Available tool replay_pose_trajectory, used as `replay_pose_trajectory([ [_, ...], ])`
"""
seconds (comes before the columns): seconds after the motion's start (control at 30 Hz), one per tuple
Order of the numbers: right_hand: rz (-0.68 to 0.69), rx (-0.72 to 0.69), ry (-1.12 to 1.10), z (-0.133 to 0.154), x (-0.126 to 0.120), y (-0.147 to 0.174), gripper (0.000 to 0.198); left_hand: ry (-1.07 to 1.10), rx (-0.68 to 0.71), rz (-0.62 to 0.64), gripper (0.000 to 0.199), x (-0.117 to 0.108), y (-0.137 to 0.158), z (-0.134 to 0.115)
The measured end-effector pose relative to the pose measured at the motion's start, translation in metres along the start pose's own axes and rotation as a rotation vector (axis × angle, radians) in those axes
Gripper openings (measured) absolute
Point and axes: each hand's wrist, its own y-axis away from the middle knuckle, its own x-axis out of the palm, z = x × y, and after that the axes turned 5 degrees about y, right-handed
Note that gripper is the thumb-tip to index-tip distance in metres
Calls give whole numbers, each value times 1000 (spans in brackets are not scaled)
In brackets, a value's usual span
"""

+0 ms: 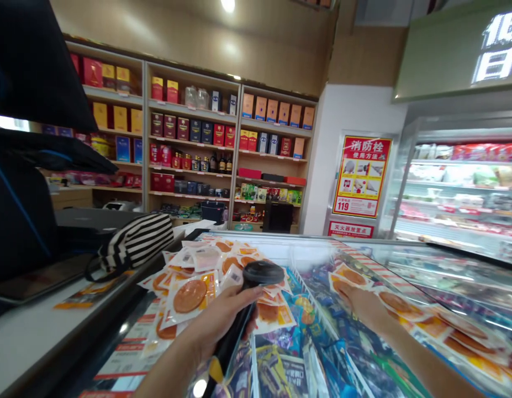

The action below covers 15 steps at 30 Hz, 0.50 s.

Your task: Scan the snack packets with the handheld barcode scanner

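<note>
My left hand (233, 309) is wrapped around the handle of a black handheld barcode scanner (262, 272), its broad dark head facing away from me. Beside and beneath the scanner lies a heap of clear packets (190, 296), each with a flat round orange-brown patty and a yellow label. My right hand (358, 301), slightly blurred, has its fingers at the near edge of one such patty packet (350, 275); the thumb is hard to make out. A row of similar packets (458, 326) runs from there towards the lower right, partly behind my right forearm.
Under both hands is a glass-topped freezer (313, 249) with colourful bagged goods (280, 365). A striped pouch (143, 240) and a dark monitor (36, 66) stand on the left. Behind are shelves of boxes (193, 130); a lit chiller (463, 182) is at right.
</note>
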Motion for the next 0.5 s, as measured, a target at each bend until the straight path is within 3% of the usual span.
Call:
replay_pose_trajectory([
  [0.1,3,80,72,0,0,-10,34,13,13,36,30,-5,-1,-1],
  [0.17,-70,105,-20,-4,3,-16,37,25,12,38,30,-6,0,-2],
  [0.23,-98,27,-133,-7,9,-19,40,33,-1,20,30,-5,1,-4],
  [0.33,3,-61,-221,-8,17,-15,49,38,-7,-18,30,-2,2,-4],
  [0.4,58,-60,-198,-4,19,-9,37,38,-3,-35,30,-1,1,-3],
  [0.5,31,-56,-95,2,14,-3,23,43,-6,-33,29,-2,-2,0],
])
